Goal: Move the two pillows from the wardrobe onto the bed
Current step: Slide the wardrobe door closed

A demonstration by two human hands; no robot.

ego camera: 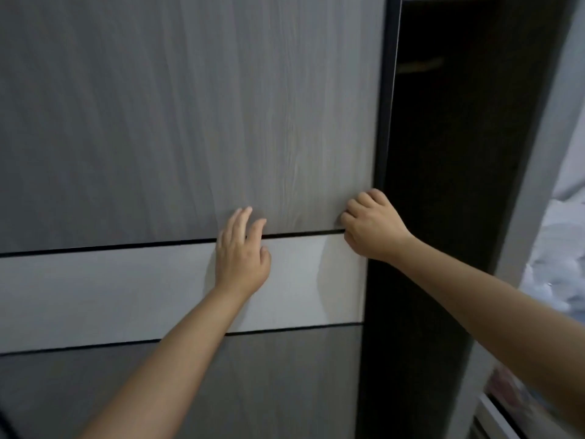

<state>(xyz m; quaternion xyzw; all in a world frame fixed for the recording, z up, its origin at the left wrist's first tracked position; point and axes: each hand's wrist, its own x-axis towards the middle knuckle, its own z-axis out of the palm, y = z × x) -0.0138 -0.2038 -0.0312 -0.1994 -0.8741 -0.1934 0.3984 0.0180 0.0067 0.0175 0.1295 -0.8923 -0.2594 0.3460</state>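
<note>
Both hands are placed on the sliding wardrobe door — no pillows are seen.

The left hand is laid flat on the pale band, fingers released. The right hand is curled around the door's dark edge, grasping it. Beyond — the wardrobe interior is too dark for the pillows to be located.

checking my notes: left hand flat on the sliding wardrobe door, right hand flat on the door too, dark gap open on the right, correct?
Not quite. In the head view the right hand is not flat: its fingers curl around the edge of the sliding wardrobe door. The left hand does lie flat on the door, with the dark gap open on the right.
</note>
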